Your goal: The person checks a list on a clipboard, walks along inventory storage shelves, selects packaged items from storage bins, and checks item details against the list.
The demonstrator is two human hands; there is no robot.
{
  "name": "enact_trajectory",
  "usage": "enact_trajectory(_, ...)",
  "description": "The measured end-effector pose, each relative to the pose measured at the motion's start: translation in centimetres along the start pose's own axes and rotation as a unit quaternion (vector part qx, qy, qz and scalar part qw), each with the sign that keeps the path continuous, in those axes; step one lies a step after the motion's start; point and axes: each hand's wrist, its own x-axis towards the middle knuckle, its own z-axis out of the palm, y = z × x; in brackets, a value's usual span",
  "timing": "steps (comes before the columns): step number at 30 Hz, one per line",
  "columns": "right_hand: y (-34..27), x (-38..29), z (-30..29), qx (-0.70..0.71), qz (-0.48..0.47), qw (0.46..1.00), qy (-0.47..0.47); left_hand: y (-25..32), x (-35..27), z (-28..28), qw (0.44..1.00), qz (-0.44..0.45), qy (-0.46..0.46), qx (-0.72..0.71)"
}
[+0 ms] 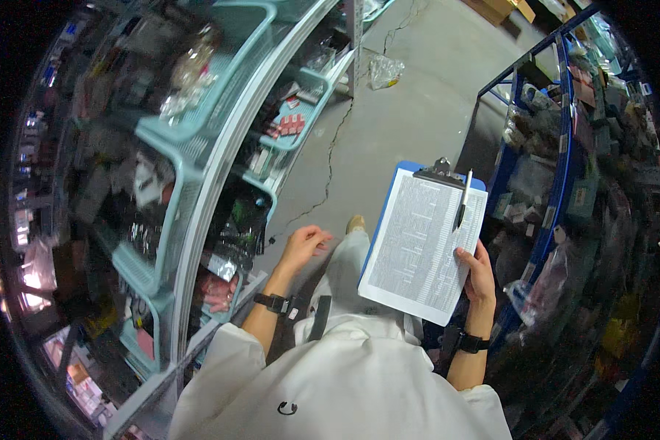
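My right hand grips a blue clipboard by its right edge, thumb on top and fingers underneath. A printed sheet with dense rows of small text lies under its metal clip. Near the clip's right end, a white and black pen rests over the paper. My left hand hangs in the air with loosely bent fingers and nothing in it, slightly blurred. It is apart from the shelving at the left. Dark bands circle both wrists.
A pale metal rack with light-blue plastic baskets of bagged goods stands at left. Blue shelving with packed goods lines the right. Between them runs a cracked grey floor, with a clear plastic bag and, farther off, cardboard boxes.
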Motion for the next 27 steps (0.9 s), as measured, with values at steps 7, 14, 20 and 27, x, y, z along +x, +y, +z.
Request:
enact_trajectory(7, -3.5, 12.7, -3.5, 0.064, 0.048, 0.996, 0.032, 4.9, 10.8, -1.9, 0.973, 0.045, 0.193, 0.119)
enact_trajectory(14, 0.4, 24.6, -6.9, 0.084, 0.13, 0.985, 0.078, 2.9, 23.6, -1.2, 0.899, 0.086, 0.255, 0.346)
enact_trajectory(20, 3.8, 31.8, -9.4, 0.101, 0.234, 0.96, 0.113, 7.3, 37.7, 2.6, 0.861, -0.007, 0.262, 0.437)
enact_trajectory(27, 3.1, 33.2, -10.4, 0.079, 0.271, 0.948, 0.147, 13.7, 48.2, 3.7, 0.865, 0.048, 0.288, 0.409)
